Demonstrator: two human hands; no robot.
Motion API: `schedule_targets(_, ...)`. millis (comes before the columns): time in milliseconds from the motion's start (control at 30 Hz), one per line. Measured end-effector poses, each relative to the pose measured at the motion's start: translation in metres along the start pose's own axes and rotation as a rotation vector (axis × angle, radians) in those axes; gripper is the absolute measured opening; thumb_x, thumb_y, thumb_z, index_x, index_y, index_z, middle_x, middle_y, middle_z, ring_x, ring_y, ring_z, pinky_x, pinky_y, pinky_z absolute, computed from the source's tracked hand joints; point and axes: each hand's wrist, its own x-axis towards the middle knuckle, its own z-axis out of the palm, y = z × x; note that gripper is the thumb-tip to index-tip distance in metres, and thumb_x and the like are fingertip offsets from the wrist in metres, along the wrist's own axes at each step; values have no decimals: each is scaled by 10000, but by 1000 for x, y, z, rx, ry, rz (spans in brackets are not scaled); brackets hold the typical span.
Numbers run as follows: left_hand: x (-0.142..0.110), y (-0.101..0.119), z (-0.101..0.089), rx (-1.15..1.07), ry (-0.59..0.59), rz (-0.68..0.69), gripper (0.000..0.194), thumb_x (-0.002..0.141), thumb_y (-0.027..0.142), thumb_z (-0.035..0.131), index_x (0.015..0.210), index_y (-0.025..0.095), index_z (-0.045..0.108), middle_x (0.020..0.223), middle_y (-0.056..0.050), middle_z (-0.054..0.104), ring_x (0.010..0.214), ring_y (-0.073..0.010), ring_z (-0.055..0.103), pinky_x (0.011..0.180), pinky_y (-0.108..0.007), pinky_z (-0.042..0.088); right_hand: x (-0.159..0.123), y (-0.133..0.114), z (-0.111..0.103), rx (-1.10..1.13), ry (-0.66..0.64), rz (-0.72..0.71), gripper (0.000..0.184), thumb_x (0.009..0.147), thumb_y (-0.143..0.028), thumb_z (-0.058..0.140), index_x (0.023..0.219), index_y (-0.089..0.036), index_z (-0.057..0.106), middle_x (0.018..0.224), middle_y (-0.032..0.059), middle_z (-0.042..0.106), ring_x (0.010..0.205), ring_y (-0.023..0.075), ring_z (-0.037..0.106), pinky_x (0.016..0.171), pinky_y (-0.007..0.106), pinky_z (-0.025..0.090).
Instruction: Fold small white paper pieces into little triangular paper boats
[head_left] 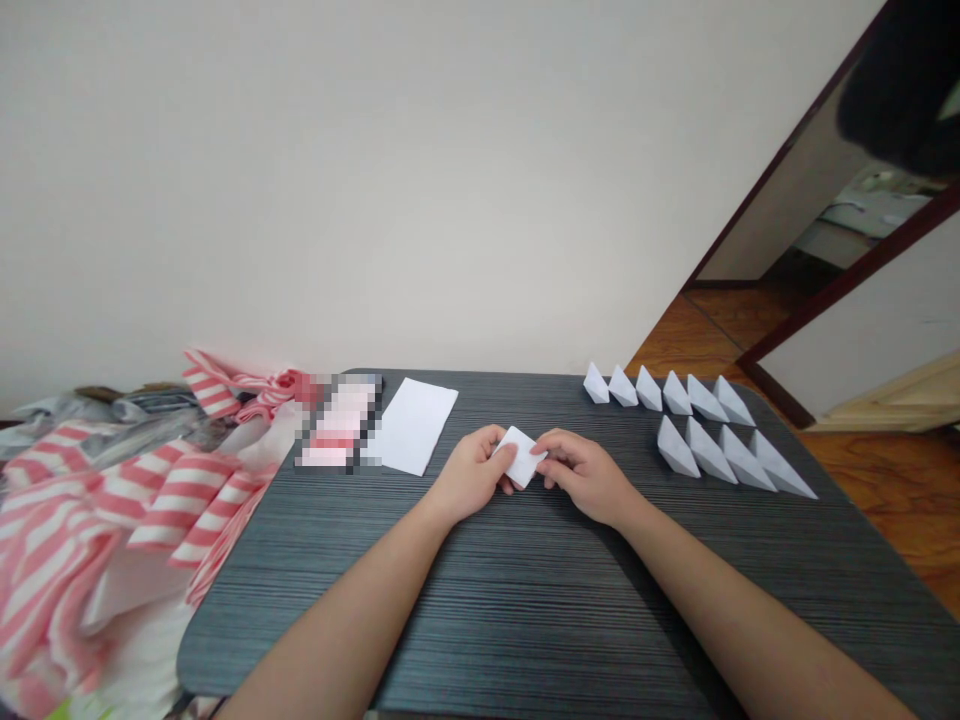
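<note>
So I'm at a dark bench (495, 600) with streaky grain and rounded corners, right by a plain pale wall (450, 180). My left hand (472, 470) and right hand (589, 475) are both pinching a small folded white paper (525, 462) over the middle of it. A flat white sheet (416, 425) lies off to the left, and pointy paper shapes (711, 452), six behind four, sit at the right. Striped cloth (169, 505) is heaped past the left edge, wood floor (720, 320) past the right.
</note>
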Motion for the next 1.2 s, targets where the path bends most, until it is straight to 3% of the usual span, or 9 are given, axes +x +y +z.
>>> schedule_targets(133,-1,2,0,22,-44,-4,224,857,350,466,831,133,515,664,-32,616,535,-104,563,503,-215,448,1,-5,-1,-116,42,-5,108,871,-218,485,819,-178,572,791,11,573,556,93,548,570,241,435)
schedule_targets(300,-1,2,0,115,-61,-16,317,876,391,416,816,121,571,667,-48,624,554,-112,571,522,-220,447,1,-7,0,-199,77,29,135,890,-237,463,803,-185,552,579,-25,552,538,116,526,573,246,408)
schedule_targets(633,-1,3,0,88,-73,-15,397,888,432,369,872,103,591,668,-66,625,556,-121,575,503,-222,445,0,-6,-1,-221,108,26,154,896,-258,452,781,-190,529,583,-22,573,551,122,543,589,250,413)
schedule_targets(833,-5,4,5,137,-57,-3,307,787,368,570,981,130,585,771,-52,637,612,-115,579,535,-212,453,0,-4,-1,-184,140,59,173,896,-301,449,780,-190,515,575,-14,575,529,126,543,549,247,421)
schedule_targets(1067,-6,9,5,266,-44,20,320,871,406,412,804,139,577,640,-18,605,531,-107,554,517,-217,441,-1,-5,0,-170,143,83,185,899,-321,435,792,-194,517,562,-14,585,515,130,559,539,245,427)
schedule_targets(1200,-5,8,5,294,-38,26,321,885,402,384,819,145,566,643,-16,603,527,-108,552,512,-216,442,-1,-4,0,-169,141,69,165,893,-315,447,817,-194,528,559,-21,573,508,127,558,540,244,426)
